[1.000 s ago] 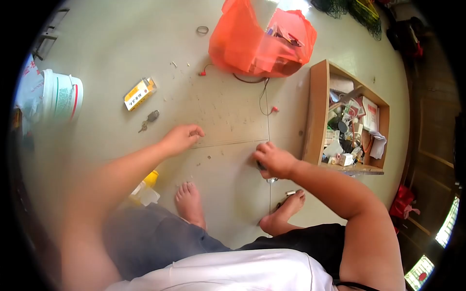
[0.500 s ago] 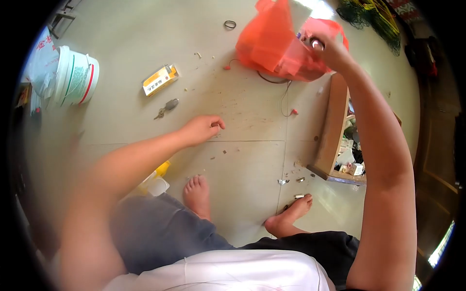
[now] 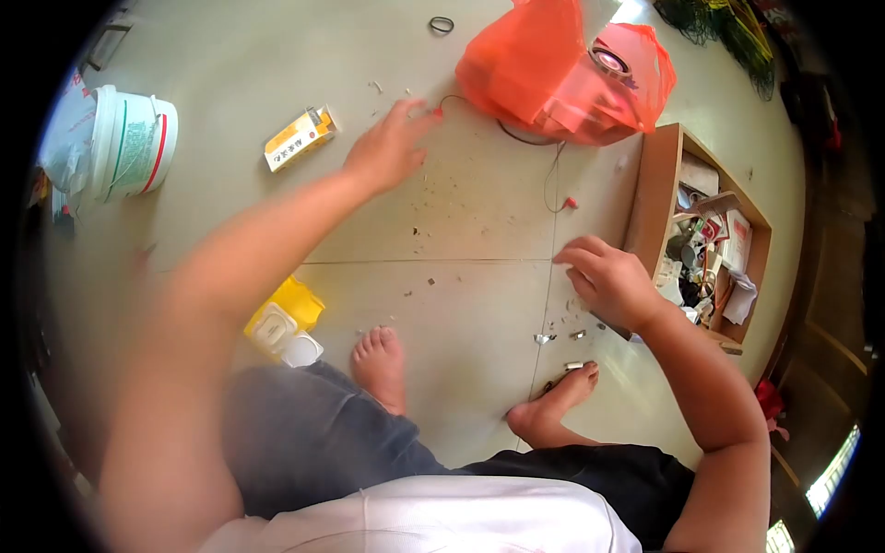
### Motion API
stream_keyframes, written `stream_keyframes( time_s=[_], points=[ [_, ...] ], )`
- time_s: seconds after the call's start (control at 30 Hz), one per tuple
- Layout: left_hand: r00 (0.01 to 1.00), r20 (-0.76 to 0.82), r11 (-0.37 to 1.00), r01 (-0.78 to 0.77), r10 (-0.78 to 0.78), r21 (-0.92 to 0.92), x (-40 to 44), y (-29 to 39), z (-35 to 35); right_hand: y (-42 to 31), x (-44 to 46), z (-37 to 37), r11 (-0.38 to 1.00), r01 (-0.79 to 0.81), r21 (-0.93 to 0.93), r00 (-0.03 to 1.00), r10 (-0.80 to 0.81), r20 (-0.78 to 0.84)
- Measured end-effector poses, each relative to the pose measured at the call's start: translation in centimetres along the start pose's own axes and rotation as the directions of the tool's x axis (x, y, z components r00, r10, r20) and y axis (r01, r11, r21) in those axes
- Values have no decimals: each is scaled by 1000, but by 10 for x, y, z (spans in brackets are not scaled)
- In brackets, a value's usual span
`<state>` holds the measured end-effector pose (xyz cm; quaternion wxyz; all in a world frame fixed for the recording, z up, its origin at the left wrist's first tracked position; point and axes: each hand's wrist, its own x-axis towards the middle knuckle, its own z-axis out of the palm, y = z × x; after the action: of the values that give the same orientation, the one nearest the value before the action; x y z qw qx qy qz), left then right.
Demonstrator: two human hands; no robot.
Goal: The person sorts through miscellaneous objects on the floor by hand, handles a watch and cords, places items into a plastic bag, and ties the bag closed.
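Observation:
My left hand [image 3: 389, 147] is over the floor with its fingers apart, holding nothing that I can see. Its fingertips are close to a red earbud [image 3: 438, 112] on a thin cord, which runs to the red plastic bag [image 3: 521, 69]. A round, shiny ring-like object [image 3: 610, 63] sits at the bag's mouth. My right hand [image 3: 610, 281] hovers beside the wooden drawer [image 3: 656, 184], fingers loosely bent and apart, with nothing visible in them. Below it lie small metal bits [image 3: 545, 339]. Another red earbud [image 3: 571, 204] rests on the floor between that hand and the bag.
A yellow-and-white box [image 3: 301, 138] lies left of my left hand. Farther left stands a white bucket [image 3: 138, 143]. A yellow packet with a white lid [image 3: 275, 324] is near my left foot. Crumbs dot the floor; a black band [image 3: 442, 25] and green netting [image 3: 737, 37] lie far off.
My right hand has left the bag and come down beside the drawer; the shiny round object stays at the bag. My left hand has moved forward to the earbud. The keys are out of sight now.

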<state>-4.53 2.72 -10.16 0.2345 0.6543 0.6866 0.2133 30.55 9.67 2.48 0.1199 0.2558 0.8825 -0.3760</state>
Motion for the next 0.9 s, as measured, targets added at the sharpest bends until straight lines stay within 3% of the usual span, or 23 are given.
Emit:
stream_keyframes(
  time_s=[0.07,0.1,0.17,0.2,0.27,0.3,0.37,0.43,0.47,0.53,0.57,0.63,0.7,0.73,0.77,0.8,0.83,0.9],
  points=[
    [998,-53,985,-21,31,169,25,7,-1,14,9,26,987,-163,-15,970,157,-183],
    [998,-44,985,-29,37,172,34,4,1,20,19,34,986,-168,-6,969,164,-187],
    [995,105,964,-31,4,263,50,4,2,33,44,42,927,-360,-100,871,296,-393],
    [994,108,962,-43,14,268,54,7,2,41,55,46,926,-366,-93,865,301,-402],
    [943,311,967,41,-121,251,50,14,3,52,70,62,875,-430,-222,879,349,-326],
    [941,318,968,38,-119,249,41,13,8,52,73,74,874,-434,-217,877,355,-324],
    [909,413,995,-84,57,48,16,9,21,45,83,88,933,-357,-44,934,355,-43],
    [869,490,986,21,64,-165,-11,28,18,22,72,99,978,-156,137,986,146,79],
    [874,482,985,25,61,-170,-22,36,16,6,64,106,980,-121,160,983,96,159],
    [783,620,895,236,55,-377,-41,48,9,-27,51,109,980,-68,189,955,9,296],
    [786,617,894,243,45,-375,-50,52,4,-39,47,109,979,-51,196,935,-22,355],
    [712,694,848,297,111,-440,-65,59,-4,-44,46,117,980,-35,196,944,-32,328],
    [687,716,840,311,124,-444,-77,61,-9,-46,50,119,999,-38,39,999,37,31],
    [617,772,846,319,156,-426,-82,62,-11,-47,52,114,999,-30,38,999,28,32],
    [540,820,853,324,188,-409,-86,62,-12,-47,54,107,1000,17,-26,995,-20,-98],
    [526,827,861,311,196,-402,-90,65,-15,-49,58,99,994,55,-92,972,-75,-222],
    [530,826,861,313,191,-400,-93,68,-18,-48,61,94,994,62,-93,972,-81,-221],
    [419,893,868,369,163,-332,-96,75,-24,-45,68,88,974,154,-164,918,-202,-341]
  ],
)
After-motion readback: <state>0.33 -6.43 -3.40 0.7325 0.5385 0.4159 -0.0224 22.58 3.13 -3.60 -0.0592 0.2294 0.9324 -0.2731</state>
